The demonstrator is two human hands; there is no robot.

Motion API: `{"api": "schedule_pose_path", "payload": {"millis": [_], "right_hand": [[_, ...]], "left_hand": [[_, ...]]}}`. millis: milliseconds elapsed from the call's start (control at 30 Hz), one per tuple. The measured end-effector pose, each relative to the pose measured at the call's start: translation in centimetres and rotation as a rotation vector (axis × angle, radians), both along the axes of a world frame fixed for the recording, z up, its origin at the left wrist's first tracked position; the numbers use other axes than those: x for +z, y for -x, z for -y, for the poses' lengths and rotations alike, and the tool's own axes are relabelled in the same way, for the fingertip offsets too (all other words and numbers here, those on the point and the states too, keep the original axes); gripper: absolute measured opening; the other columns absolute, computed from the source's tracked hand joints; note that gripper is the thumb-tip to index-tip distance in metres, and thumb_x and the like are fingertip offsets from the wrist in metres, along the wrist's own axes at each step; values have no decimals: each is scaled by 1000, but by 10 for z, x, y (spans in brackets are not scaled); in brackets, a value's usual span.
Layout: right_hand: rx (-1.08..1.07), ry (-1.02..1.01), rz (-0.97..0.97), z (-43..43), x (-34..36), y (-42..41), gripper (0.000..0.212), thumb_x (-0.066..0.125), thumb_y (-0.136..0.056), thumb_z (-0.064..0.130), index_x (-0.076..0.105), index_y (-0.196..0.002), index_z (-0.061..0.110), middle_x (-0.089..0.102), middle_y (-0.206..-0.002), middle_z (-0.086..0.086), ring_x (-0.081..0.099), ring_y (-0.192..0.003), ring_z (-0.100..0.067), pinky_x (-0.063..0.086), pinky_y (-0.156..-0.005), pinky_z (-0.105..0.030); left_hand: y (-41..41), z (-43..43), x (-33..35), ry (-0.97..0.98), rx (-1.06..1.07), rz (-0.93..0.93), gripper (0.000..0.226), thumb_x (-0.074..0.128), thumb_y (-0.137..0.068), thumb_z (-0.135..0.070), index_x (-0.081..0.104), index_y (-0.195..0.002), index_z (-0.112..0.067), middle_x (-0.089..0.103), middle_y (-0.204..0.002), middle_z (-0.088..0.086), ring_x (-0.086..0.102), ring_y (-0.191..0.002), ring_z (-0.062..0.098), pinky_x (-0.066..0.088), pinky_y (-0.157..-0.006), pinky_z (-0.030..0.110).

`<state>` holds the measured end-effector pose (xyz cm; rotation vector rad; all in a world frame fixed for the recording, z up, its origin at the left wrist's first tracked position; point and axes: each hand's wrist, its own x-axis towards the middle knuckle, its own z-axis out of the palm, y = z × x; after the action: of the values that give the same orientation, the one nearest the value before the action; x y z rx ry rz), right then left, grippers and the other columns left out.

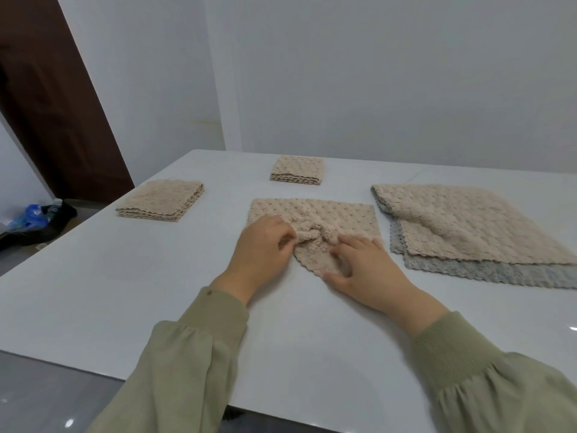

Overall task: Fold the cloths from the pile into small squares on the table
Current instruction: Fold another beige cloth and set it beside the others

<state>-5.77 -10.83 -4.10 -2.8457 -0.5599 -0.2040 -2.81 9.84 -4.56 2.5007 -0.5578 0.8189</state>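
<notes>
A beige textured cloth (340,214) lies in the middle of the white table (125,292), bunched up along its near edge. My left hand (260,248) pinches the bunched fabric at its left side. My right hand (368,270) presses on the cloth's near corner, fingers curled into the fabric. To the right lies the pile (462,226): a beige cloth spread over a grey one. Two folded beige squares rest on the table, one at the left (160,200) and one at the back (298,170).
A white wall stands behind the table. A dark brown door (46,98) is at the left. Bags and bottles (34,217) lie on the floor beside the table's left edge.
</notes>
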Motion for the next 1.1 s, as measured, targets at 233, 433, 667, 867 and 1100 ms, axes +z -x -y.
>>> {"api": "schedule_pose_path", "payload": {"millis": [233, 433, 667, 867, 1100], "right_hand": [[-90, -22, 61, 5, -3, -7, 11, 46, -85, 15, 55, -78, 17, 62, -94, 1, 55, -103, -24, 31, -100, -39], [-205, -5, 109, 9, -1, -11, 10, 49, -80, 9, 51, -79, 19, 60, -85, -1, 52, -99, -26, 25, -109, -48], [-85, -249, 212, 6, 1, -11, 28, 58, -86, 16, 47, -61, 11, 48, -60, 1, 46, -70, -25, 32, -65, -34], [-185, -631, 53, 7, 4, -7, 41, 44, -98, 23, 32, -60, 17, 34, -57, 3, 33, -56, -13, 22, -50, -24], [-202, -744, 24, 6, 3, -10, 38, 41, -99, 23, 33, -63, 14, 34, -58, 4, 32, -56, -13, 22, -52, -27]], "left_hand": [[-8, -4, -9, -154, 15, -313, 44, 59, -89, -31, 54, -130, -17, 55, -129, -1, 45, -121, 16, 31, -103, 28], [-15, -5, -10, -104, 106, -293, 31, 60, -89, -28, 62, -118, -17, 58, -114, -1, 48, -111, 18, 36, -93, 29], [-13, -6, -6, 58, 48, -214, 9, 60, -86, -6, 67, -82, -11, 62, -98, 2, 50, -99, 20, 34, -82, 24], [-6, 1, -2, 27, -36, -72, 28, 81, -68, -28, 67, -88, -13, 61, -87, -1, 51, -84, 17, 37, -75, 21], [-11, 22, -2, -103, 61, -38, 13, 66, -71, -22, 68, -78, -12, 61, -81, 3, 53, -79, 25, 48, -68, 42]]}}
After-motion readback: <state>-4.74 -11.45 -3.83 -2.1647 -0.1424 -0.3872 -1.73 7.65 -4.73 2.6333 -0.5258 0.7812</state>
